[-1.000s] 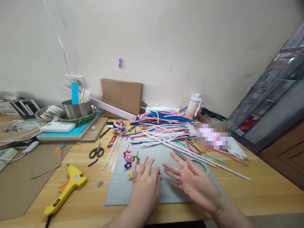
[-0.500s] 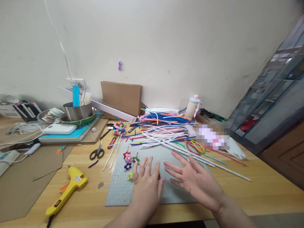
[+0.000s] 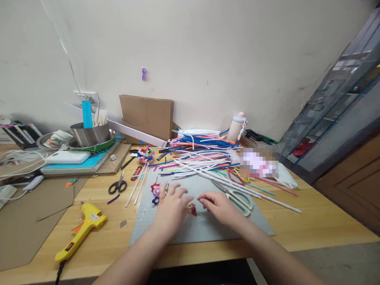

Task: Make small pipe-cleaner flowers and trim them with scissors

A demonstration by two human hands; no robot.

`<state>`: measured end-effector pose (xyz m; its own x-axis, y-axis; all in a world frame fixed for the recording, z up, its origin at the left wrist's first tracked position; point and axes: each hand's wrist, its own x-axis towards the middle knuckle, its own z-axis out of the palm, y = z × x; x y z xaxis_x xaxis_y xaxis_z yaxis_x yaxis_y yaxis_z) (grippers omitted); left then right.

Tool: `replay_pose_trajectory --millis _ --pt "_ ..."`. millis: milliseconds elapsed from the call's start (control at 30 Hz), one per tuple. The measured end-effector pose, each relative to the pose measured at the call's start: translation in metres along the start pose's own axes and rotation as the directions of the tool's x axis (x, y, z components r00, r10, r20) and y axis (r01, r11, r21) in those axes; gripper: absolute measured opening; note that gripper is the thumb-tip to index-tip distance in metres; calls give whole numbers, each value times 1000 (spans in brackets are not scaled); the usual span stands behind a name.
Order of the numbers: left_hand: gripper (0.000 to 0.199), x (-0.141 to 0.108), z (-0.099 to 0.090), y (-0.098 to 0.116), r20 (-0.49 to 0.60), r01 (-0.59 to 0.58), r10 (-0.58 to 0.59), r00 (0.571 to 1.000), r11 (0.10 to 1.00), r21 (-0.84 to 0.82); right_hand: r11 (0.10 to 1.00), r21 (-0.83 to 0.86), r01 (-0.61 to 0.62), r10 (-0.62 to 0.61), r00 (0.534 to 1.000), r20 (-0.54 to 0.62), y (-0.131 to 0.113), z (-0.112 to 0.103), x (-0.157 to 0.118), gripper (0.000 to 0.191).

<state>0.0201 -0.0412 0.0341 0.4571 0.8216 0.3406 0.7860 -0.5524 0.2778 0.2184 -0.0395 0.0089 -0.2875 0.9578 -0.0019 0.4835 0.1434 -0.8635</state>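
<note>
My left hand (image 3: 172, 208) is over the grey cutting mat (image 3: 190, 231), fingers spread, its thumb side beside a small red and yellow piece (image 3: 192, 209). To the right of that piece, my right hand (image 3: 216, 205) has its fingers bent together; whether anything small is between them is hidden. Small fuzzy flowers, one pink (image 3: 156, 190) and one dark blue (image 3: 155, 200), lie left of my left hand, partly covered by it. Scissors with pale green handles (image 3: 243, 202) rest on the mat behind my right hand.
Fuzzy stems (image 3: 204, 142) are piled behind the mat. Left of it lie black scissors (image 3: 118, 186) and a yellow glue gun (image 3: 86, 225) with its cord. A metal pot (image 3: 89, 134) and a bottle (image 3: 236, 128) stand near the wall.
Both hands have come farther over the mat, and my right hand has turned and drawn its fingers together. The green-handled scissors and the red and yellow piece now show. The view has shifted slightly.
</note>
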Motion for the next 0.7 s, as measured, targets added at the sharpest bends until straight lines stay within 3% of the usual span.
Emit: replay_pose_trajectory --millis 67,167,233,333,500,600,700 --pt "29 -7 -4 -10 -81 50 -49 996 999 13 998 -56 24 -22 999 31 4 0 -2 33" --pt "21 -22 -10 -28 -205 125 -113 972 991 47 973 -215 81 -55 990 128 11 -1 -7 66" --pt "19 -31 -13 -37 -256 161 -140 956 985 64 947 -305 99 -57 988 143 16 3 -6 78" --pt "19 -37 -13 -41 -256 189 -164 953 979 76 936 -344 71 -41 995 94 22 14 5 84" --pt "19 -47 0 -20 -146 128 -104 984 979 160 949 -306 80 -54 994 92 23 19 21 89" --pt "22 -62 14 -7 -141 75 -41 989 966 246 966 -244 83 -58 992 108 20 12 16 77" --pt "47 -73 30 1 -121 -5 48 992 944 330 979 -192 76 -62 995 75 16 7 6 51"
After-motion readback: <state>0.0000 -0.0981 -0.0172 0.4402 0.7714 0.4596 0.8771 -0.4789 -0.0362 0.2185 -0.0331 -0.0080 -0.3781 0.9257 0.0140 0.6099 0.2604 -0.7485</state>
